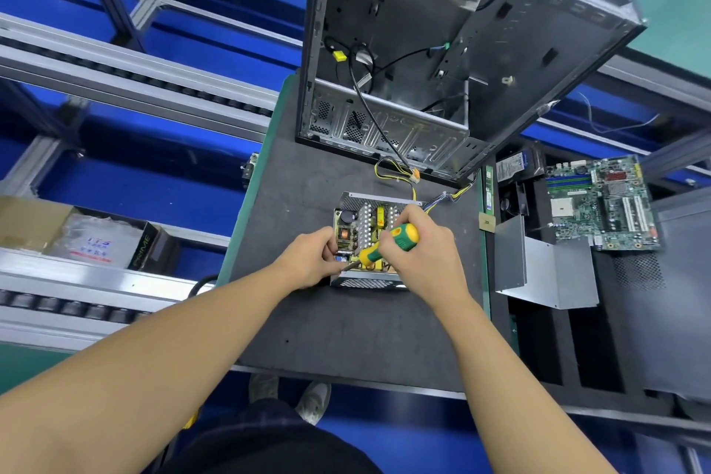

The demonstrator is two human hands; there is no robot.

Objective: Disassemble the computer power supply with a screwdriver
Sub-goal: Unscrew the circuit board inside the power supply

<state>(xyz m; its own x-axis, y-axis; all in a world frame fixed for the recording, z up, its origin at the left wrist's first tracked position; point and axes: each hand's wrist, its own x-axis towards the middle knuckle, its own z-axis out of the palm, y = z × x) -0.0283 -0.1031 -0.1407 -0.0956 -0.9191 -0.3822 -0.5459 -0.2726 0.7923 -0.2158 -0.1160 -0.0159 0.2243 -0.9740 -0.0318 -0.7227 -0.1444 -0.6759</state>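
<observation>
The open power supply [365, 212] lies on the dark mat [346, 327], lid off, its circuit board with a black capacitor and yellow parts showing. My right hand [419, 254] grips the green and yellow screwdriver [388, 242], whose tip points down-left into the near left corner of the board. At the unit's left edge my left hand [311, 258] holds the case, fingers curled beside the screwdriver tip. A bundle of yellow and black wires [396, 173] runs from the supply toward the computer case.
An empty computer case [442, 50] stands open behind the supply. To the right lie a grey metal cover [546, 269], a motherboard [604, 204] and a drive [519, 165]. Conveyor rails and a box [77, 235] are on the left.
</observation>
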